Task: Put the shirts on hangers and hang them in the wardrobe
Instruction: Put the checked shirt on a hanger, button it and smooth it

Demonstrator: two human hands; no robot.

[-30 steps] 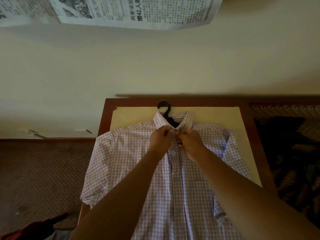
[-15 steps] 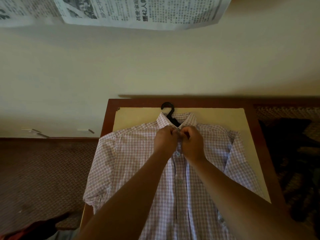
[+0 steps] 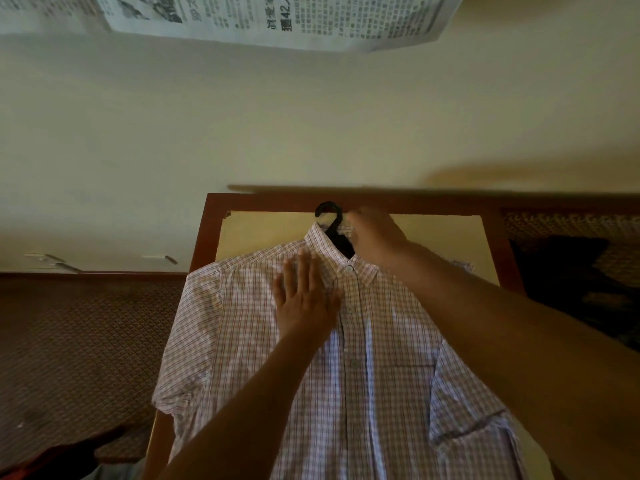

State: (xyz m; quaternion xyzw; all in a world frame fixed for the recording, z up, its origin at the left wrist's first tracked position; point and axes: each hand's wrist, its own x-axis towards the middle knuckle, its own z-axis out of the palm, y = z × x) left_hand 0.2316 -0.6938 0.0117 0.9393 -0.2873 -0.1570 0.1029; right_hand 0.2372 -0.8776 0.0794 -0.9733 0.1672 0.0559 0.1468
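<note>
Both hands had left the top button: the left hand [image 3: 306, 303] lay flat, fingers straight, on the checked shirt [image 3: 346, 375] just left of the placket, while the right hand [image 3: 375, 233] reached far toward the black hanger [image 3: 330, 223] at the collar. Buttoning looked finished, lifting likely next. The shirt lay on the table [image 3: 270, 202]. Blur hid the right hand's grip; I could not tell it.

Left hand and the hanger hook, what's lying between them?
In the head view, only the shirt collar lies between the left hand and the hanger hook.
</note>
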